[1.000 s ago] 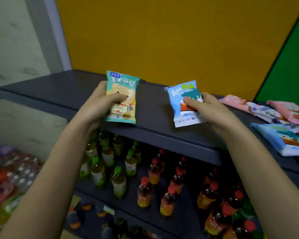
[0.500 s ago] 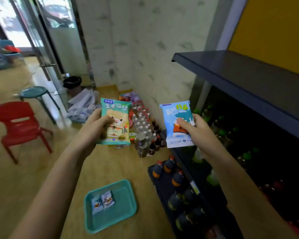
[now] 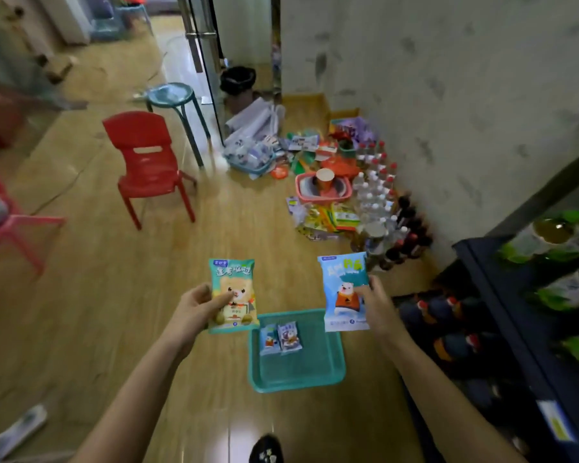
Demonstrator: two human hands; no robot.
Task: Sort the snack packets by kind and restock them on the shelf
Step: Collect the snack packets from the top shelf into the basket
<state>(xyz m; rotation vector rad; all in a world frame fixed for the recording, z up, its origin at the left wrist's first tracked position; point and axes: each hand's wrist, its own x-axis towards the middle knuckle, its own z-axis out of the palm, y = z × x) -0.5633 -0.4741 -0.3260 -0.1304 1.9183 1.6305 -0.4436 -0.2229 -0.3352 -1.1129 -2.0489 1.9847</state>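
The teal rectangular plastic tray (image 3: 328,369) lies on the wooden floor (image 3: 114,312) with two small snack packets (image 3: 281,339) inside, at its far left corner. Above the tray's left edge, the left hand (image 3: 198,312) pinches a green bear-print snack packet (image 3: 233,295) upright. Above its right corner, the right hand (image 3: 378,309) grips a blue bear-print snack packet (image 3: 343,290). Beyond the tray stand a red plastic chair (image 3: 147,162) and clustered bottles (image 3: 378,202); right of it, the dark shelf (image 3: 502,329).

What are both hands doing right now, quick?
Left hand: closed on the green bear-print snack packet.
Right hand: closed on the light blue bear-print snack packet.
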